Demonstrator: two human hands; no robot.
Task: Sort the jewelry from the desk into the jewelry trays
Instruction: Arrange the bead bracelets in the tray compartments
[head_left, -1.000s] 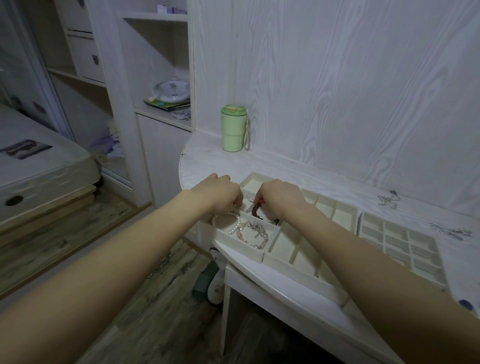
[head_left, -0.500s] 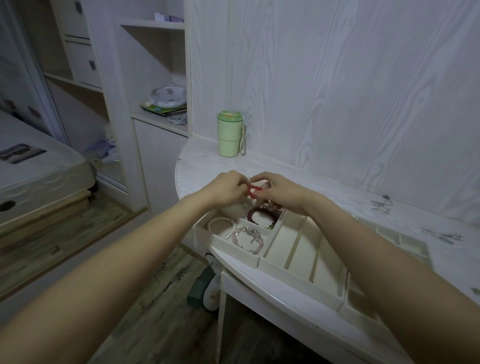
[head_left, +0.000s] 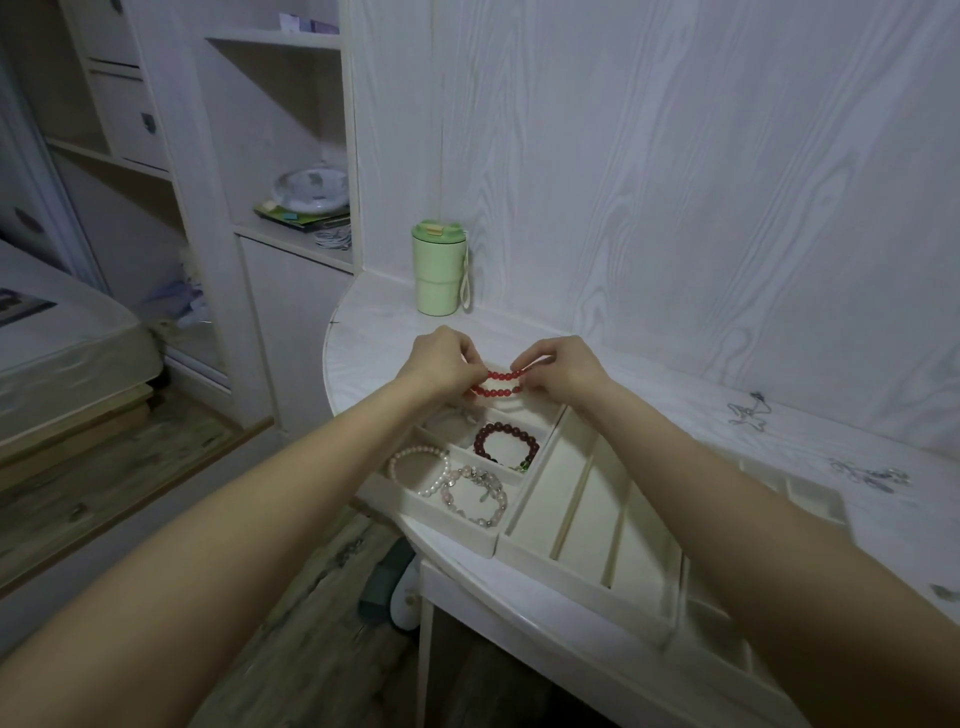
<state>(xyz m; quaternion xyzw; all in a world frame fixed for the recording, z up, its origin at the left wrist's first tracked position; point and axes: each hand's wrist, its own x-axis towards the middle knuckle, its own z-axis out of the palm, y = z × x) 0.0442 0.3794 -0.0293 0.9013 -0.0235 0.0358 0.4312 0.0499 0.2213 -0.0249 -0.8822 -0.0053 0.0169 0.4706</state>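
Bracelet tray serves as the reference for all positions below. Left of the tray stand a bed and white shelving, over wood flooring. Just beyond the tray's far edge, the left hand pinches one end of a red bead bracelet with curled fingers; the right hand pinches the other end likewise. The bracelet is drawn out into a flattened loop between them, its long axis running left to right, directly above the tray's far compartments. Both hands appear equally near; the drop point judged likeliest is the far compartment below the loop, though the arms hide part of it. Inside the tray lie a dark red bracelet, a pearl bracelet and a clear crystal bracelet. Beyond the tray, against the wall, stands a green cup. Right of the tray sits a slotted tray, unfilled where visible, on the white woodgrain desk. Farther right, a silver necklace and another chain remain unsorted on the desk.
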